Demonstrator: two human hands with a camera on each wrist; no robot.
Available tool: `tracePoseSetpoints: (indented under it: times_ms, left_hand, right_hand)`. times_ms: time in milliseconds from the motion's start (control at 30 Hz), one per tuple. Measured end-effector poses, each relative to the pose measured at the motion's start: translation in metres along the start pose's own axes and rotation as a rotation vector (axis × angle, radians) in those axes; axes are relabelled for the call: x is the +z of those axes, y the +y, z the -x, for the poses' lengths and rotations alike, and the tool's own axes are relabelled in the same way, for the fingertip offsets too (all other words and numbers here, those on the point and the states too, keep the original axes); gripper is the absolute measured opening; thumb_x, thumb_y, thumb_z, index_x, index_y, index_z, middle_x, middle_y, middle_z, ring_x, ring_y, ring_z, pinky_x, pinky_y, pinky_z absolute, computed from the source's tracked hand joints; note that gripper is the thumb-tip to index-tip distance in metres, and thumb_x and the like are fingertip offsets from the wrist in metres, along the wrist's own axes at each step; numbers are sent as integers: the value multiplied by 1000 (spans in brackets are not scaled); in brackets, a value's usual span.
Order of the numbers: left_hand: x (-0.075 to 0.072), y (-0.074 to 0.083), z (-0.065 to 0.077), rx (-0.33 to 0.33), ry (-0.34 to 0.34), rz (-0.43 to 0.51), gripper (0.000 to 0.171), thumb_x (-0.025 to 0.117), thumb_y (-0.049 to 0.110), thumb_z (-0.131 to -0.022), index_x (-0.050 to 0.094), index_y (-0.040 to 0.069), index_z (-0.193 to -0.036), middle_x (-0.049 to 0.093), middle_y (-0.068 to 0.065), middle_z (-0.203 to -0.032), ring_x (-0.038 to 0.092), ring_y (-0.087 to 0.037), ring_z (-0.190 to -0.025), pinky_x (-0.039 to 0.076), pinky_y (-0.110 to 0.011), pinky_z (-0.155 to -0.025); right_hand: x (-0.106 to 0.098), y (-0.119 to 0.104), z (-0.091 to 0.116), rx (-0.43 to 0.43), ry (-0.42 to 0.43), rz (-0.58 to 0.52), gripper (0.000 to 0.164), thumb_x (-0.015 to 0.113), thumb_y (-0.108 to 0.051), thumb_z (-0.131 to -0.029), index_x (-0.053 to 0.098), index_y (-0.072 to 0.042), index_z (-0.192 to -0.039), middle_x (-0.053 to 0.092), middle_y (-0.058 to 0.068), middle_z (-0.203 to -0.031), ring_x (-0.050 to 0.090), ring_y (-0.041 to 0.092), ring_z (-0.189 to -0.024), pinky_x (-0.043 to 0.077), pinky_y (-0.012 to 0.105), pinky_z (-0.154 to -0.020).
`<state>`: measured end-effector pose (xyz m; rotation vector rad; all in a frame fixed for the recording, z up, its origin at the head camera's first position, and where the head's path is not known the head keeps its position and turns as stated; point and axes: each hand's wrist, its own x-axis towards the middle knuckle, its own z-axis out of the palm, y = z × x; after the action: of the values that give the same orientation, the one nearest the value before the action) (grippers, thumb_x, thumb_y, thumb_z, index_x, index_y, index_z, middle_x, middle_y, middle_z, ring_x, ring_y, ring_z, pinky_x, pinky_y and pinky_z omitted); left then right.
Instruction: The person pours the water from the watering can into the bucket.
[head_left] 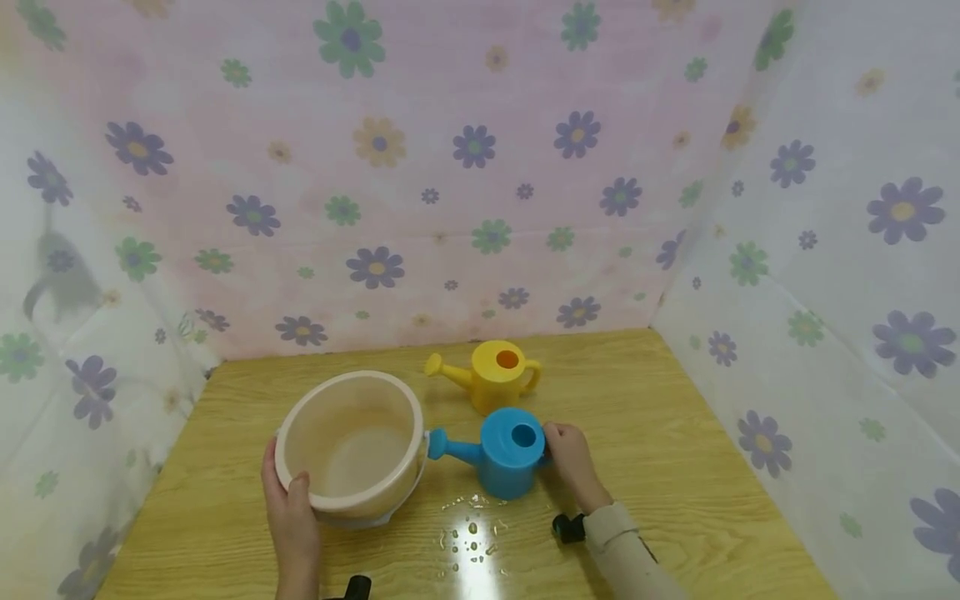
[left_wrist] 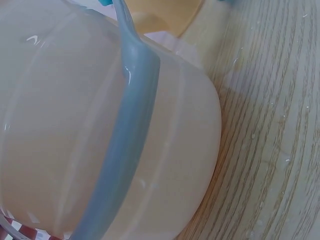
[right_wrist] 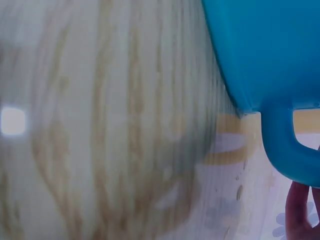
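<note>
A cream-coloured bucket [head_left: 408, 487] stands left of the middle, its open top facing up and the inside of its floor showing. My left hand [head_left: 294, 525] holds it at the near left, thumb hooked over the rim and fingers along the outer wall. The bucket's grey-blue carrying handle [left_wrist: 122, 150] hangs down its side in the left wrist view. To the right is a blue watering can [head_left: 512, 454], upright, its spout head right at the bucket's rim. With my right hand [head_left: 573, 467] I grip the can's looped handle [right_wrist: 280, 150]; in the right wrist view most fingers are cut off.
Behind the blue can stands a yellow watering can [head_left: 491, 387], spout pointing left. Water drops [head_left: 472, 533] lie on the wooden table [head_left: 645, 392] in front of the blue can. Flower-patterned cloth walls [head_left: 450, 233] close off the back and both sides.
</note>
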<state>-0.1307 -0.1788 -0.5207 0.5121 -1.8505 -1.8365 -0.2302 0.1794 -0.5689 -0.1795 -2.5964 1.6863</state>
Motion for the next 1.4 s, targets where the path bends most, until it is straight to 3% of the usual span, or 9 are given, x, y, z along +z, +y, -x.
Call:
tracePoseSetpoints:
  times_ms: [200, 367, 467, 600, 733, 1100, 1233, 1400]
  left_hand:
    - [-1, 1, 1, -7, -6, 2, 58, 34, 7, -89, 24, 36, -138, 24, 8, -144, 24, -18, -128, 21, -41, -105]
    - [-2, 2, 3, -7, -12, 1, 59, 33, 7, -89, 23, 38, -138, 22, 7, -144, 25, -19, -128, 23, -42, -104]
    - [-2, 2, 4, -6, -14, -1, 58, 33, 7, -90, 22, 38, -138, 22, 7, -144, 25, -20, -128, 24, -43, -103]
    - [-3, 3, 3, -9, -11, -12, 58, 32, 9, -90, 22, 38, -138, 22, 8, -144, 24, -20, -128, 23, -45, -103]
    - [-1, 3, 2, 0, -8, -41, 57, 33, 9, -90, 23, 37, -139, 23, 8, -144, 24, -17, -128, 20, -44, -105]
    - [-3, 0, 0, -5, -3, -52, 57, 33, 9, -90, 22, 37, -139, 23, 9, -144, 25, -18, -127, 21, -43, -104]
    - [-2, -2, -1, -11, -4, -60, 58, 33, 8, -90, 22, 38, -139, 23, 10, -144, 25, -17, -127, 22, -42, -104]
    - [0, -1, -2, -4, -2, -49, 58, 34, 7, -90, 22, 35, -139, 23, 9, -144, 25, -17, -127, 22, -42, -104]
  right_hand:
    - [-1, 0, -2, -34, 70, 56, 38, 46, -23, -85, 41, -7, -51, 36, 2, -50, 37, 18, -48, 30, 25, -45]
    - [-3, 2, 1, -3, 88, 91, 39, 44, -25, -87, 41, -8, -52, 36, 2, -52, 38, 18, -50, 31, 26, -46]
    - [-4, 2, 1, -30, 84, 106, 37, 43, -25, -89, 44, -8, -56, 37, 3, -55, 39, 19, -53, 33, 27, -49]
    - [-4, 0, 0, -67, 38, 106, 33, 41, -29, -92, 53, -10, -67, 46, 4, -65, 45, 20, -62, 39, 28, -56]
    - [-4, -2, -1, -46, -4, 94, 34, 39, -33, -94, 59, -11, -76, 52, 4, -72, 48, 20, -69, 42, 29, -60]
    - [-17, -14, -11, -127, -46, 64, 28, 49, -37, -90, 63, -13, -89, 59, 3, -79, 52, 19, -74, 45, 30, -67]
    - [-30, -19, -24, -161, -141, 30, 32, 47, -40, -90, 59, -13, -104, 60, 6, -78, 57, 20, -72, 49, 33, -70]
    - [-45, -31, -42, -246, -245, 44, 41, 46, -35, -92, 45, -10, -125, 62, 9, -90, 60, 22, -79, 50, 34, -72]
